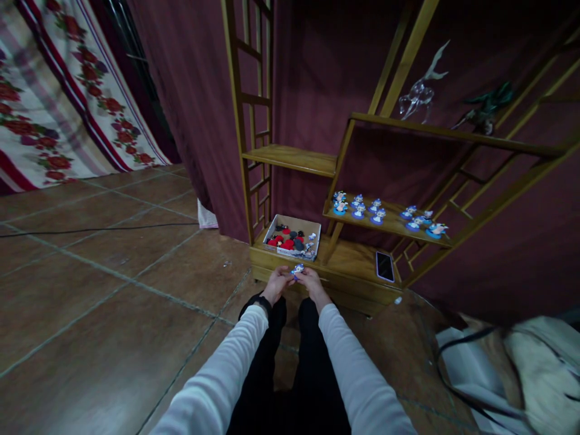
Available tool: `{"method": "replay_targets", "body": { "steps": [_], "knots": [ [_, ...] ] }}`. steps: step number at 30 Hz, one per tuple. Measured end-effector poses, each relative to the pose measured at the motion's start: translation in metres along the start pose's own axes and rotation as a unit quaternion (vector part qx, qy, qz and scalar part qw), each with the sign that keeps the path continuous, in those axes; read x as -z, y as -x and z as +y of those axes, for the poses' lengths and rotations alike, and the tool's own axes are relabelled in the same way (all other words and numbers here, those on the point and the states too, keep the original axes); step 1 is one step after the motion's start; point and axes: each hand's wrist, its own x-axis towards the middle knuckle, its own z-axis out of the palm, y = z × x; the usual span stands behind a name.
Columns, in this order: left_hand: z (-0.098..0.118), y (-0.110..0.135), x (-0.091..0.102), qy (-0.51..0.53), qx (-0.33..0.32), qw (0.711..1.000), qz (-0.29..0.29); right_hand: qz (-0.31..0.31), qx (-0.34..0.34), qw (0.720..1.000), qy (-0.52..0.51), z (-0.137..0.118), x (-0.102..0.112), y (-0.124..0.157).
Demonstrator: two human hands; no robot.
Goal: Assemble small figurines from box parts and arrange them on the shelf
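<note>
Between my two hands is a small blue-and-white figurine (298, 270), held upright in front of the low shelf. My left hand (277, 284) pinches it from the left, and my right hand (312, 281) grips its right side. Just beyond them, an open cardboard box (316, 249) holds red, black and white small pieces and figurines. On the middle shelf board (393, 225) stand several similar figurines (358, 210) in short rows, with another group of figurines (413, 223) farther right.
A wooden display rack (296, 158) rises in front of me. On its upper board stand a clear glass deer (417, 96) and a dark green ornament (489, 109). A phone (385, 266) lies on the bottom board. Bags (539, 362) sit at the right; a black cable (99, 232) crosses the tiled floor.
</note>
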Motion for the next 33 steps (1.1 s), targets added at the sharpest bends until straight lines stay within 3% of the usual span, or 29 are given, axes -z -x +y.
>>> {"method": "replay_targets", "body": {
  "steps": [17, 25, 33],
  "knots": [
    [0.002, 0.000, 0.003, -0.028, 0.017, 0.999, -0.008, -0.027, 0.056, 0.995, 0.077, 0.010, 0.011, -0.012],
    [0.009, 0.002, 0.006, 0.045, 0.019, 0.999, -0.014, -0.035, 0.003, 0.995, -0.092, -0.002, 0.004, 0.001],
    [0.012, 0.002, 0.008, 0.047, 0.038, 0.997, -0.047, -0.006, -0.010, 0.997, -0.082, -0.006, 0.003, 0.003]
  ]
}}
